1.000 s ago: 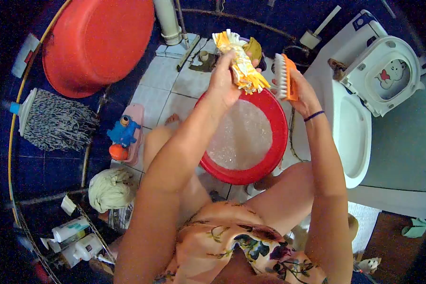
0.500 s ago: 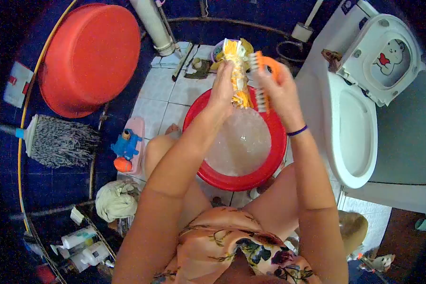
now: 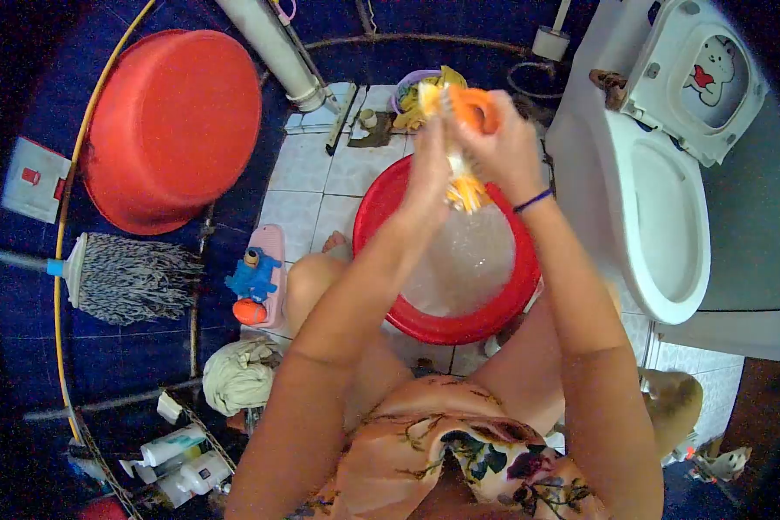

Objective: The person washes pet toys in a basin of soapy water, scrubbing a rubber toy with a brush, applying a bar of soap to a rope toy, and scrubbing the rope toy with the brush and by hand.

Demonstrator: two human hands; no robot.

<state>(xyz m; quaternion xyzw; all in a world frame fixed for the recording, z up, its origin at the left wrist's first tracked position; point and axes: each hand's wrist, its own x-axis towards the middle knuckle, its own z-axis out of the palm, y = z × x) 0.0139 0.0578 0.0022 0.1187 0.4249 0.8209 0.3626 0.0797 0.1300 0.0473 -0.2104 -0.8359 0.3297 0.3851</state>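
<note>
Clock read from middle of red basin. L hand at 12, curled snugly round yellow-&-white cloth bundle; R hand alongside, wrapped tight round orange brush, bristle side turned in to bundle. Blurred there: can't tell if bristles press or just skim. Bundle's lower end is over cloudy water, prob. so drips drop back in; L seems to steady cloth while R brings brush to bear. Basin on tiled floor, well w/in reach, presumably for that reason. Big red tub at 10, up against blue wall, prob. stowed; mop at 9, likewise. Purple bowl approx. 12, past hands, yellowish cloth in or over it. Toilet at 3, lid up. Bundle's look: long, narrow, bunched, strands loose at lower end, middle mostly hidden; wetness unclear
</note>
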